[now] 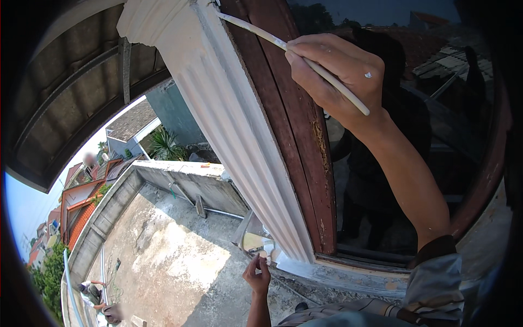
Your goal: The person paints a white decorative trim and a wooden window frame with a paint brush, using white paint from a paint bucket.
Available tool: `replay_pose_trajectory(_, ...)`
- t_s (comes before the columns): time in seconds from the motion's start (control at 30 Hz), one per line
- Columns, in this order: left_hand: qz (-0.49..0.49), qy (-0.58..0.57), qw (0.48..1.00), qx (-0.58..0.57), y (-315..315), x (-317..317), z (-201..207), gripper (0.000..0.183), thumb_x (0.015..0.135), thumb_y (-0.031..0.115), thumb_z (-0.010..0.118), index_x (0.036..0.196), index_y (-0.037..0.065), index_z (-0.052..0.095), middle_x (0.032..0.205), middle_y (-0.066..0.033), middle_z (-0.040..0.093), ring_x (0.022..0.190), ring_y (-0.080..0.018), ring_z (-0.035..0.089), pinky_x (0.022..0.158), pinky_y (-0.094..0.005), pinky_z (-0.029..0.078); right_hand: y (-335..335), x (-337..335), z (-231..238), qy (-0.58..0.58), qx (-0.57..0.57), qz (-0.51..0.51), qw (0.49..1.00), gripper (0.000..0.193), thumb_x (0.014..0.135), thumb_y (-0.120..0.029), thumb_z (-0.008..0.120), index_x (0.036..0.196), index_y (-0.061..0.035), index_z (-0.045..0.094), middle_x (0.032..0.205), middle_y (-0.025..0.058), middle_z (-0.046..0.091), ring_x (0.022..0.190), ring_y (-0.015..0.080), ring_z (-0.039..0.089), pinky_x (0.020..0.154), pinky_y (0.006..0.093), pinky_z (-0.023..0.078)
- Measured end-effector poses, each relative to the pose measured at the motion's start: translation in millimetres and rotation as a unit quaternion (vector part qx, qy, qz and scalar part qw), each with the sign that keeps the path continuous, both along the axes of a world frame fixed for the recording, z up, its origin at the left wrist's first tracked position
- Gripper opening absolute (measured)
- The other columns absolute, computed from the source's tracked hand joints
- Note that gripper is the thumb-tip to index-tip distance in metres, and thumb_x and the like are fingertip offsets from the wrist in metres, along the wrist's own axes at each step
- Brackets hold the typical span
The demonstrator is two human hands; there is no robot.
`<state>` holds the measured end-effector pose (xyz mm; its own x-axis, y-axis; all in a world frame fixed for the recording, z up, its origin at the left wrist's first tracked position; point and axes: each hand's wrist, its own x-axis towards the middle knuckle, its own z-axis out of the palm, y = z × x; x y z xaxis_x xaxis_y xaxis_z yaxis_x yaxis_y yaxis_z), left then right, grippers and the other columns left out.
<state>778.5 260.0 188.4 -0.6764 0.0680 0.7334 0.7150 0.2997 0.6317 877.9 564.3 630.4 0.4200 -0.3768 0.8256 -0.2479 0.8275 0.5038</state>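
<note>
My right hand (340, 76) grips a slim, pale-handled paintbrush (261, 34) and has a white speck on its back. The brush tip reaches the upper edge of a white fluted column (229, 103), where it meets a dark reddish-brown wooden window frame (283, 125). Lower down, my left hand (257, 275) is raised near the column's foot with its fingers curled together. Whatever it may hold is too small to make out. Just beyond it is a container with yellowish and white contents (255, 241), partly hidden by the column.
Dark reflective glass (381, 180) fills the window beside my right arm. A low concrete wall (190, 182) borders the sunlit concrete floor (163, 256). Another person (93, 294) is at the lower left beside pipes. A curved canopy (71, 87) hangs at the upper left.
</note>
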Motion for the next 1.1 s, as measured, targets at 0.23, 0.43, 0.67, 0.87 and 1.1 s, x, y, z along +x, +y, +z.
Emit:
replay_pose_trajectory(0.23, -0.009, -0.03, 0.999, -0.014, 10.8, 3.8, 19.8, 0.022, 0.088, 0.001, 0.07, 0.11, -0.003, 0.073, 0.083, -0.0119, 0.075, 0.068, -0.0161, 0.07, 0.063, -0.0282, 0.054, 1.6, 2.0, -23.4, -0.026, -0.027, 0.007, 0.999, 0.01, 0.077, -0.002, 0.077, 0.087, -0.0001, 0.075, 0.083, 0.0126, 0.075, 0.069, 0.0223, 0.074, 0.062, 0.028, 0.06)
replay_pose_trajectory(0.43, -0.057, 0.067, 0.995, -0.052, 39.3, 0.8, 86.9, 0.035, 0.084, 0.001, 0.073, 0.118, -0.002, 0.068, 0.118, -0.0196, 0.07, 0.11, -0.0354, 0.067, 0.093, -0.0437, 0.053, 1.6, 1.6, -41.9, -0.051, -0.047, 0.029, 0.997, 0.012, 0.076, 0.0, 0.077, 0.088, 0.0005, 0.075, 0.084, 0.0132, 0.075, 0.069, 0.0217, 0.073, 0.061, 0.0275, 0.06)
replay_pose_trajectory(0.67, -0.11, 0.185, 0.976, -0.029, 58.0, 8.9, 162.8, 0.042, 0.084, 0.001, 0.072, 0.124, -0.001, 0.064, 0.128, -0.0245, 0.065, 0.12, -0.0429, 0.062, 0.101, -0.05, 0.05, -2.1, 6.7, -54.3, -0.081, -0.06, 0.051, 0.994, 0.014, 0.077, 0.0, 0.079, 0.09, 0.0004, 0.074, 0.087, 0.0126, 0.075, 0.07, 0.0211, 0.074, 0.06, 0.0269, 0.06)
replay_pose_trajectory(0.87, -0.114, 0.259, 0.959, -0.012, 66.7, 20.6, 209.6, 0.042, 0.084, -0.001, 0.071, 0.125, -0.002, 0.063, 0.127, -0.0252, 0.065, 0.118, -0.0443, 0.062, 0.098, -0.0496, 0.051, -1.7, 13.5, -62.5, -0.106, -0.069, 0.053, 0.991, 0.014, 0.079, 0.002, 0.076, 0.093, 0.0028, 0.074, 0.089, 0.0147, 0.075, 0.074, 0.0209, 0.075, 0.064, 0.0271, 0.06)
replay_pose_trajectory(1.1, -0.115, 0.259, 0.958, -0.036, 74.3, 14.8, 203.1, 0.041, 0.084, 0.0, 0.071, 0.125, -0.002, 0.064, 0.127, -0.0247, 0.065, 0.119, -0.0433, 0.062, 0.099, -0.0486, 0.051, -0.9, 15.7, -81.4, -0.148, -0.074, 0.061, 0.984, 0.015, 0.08, 0.004, 0.075, 0.095, 0.0042, 0.074, 0.092, 0.0173, 0.075, 0.077, 0.0214, 0.075, 0.066, 0.0271, 0.061)
